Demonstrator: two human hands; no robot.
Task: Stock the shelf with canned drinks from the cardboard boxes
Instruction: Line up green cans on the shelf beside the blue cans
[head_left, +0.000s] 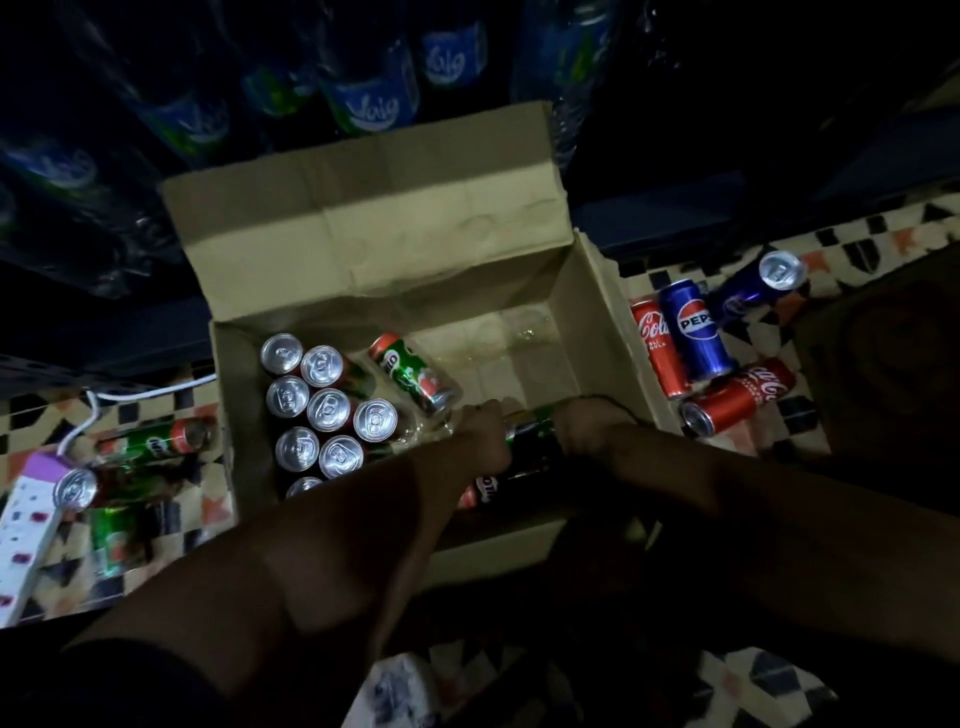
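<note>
- Right now, both hands are down inside the cardboard box in the middle of the frame, and its flap stands open at the back.
- Between the hands lies a green can, on its side near the front of the box.
- On one end of that can sits the left hand, its fingers curled round it in a tight grip.
- At the other end is the right hand, and its grip is closed round the can too.
- Along the left side of the box stands a bunch of upright cans, silver tops up, packed close together.
- Just beside them, a lone green and red can lies tilted on the box floor.
- Past the box, on the right of the frame, red cola cans and blue Pepsi cans lie on the patterned floor, touching each other.
- Over on the left of the frame, more green cans lie on the floor, next to a white power strip with its white cord.
- Up in the upper left of the frame, it is dark, and water bottles with blue labels can be seen.
</note>
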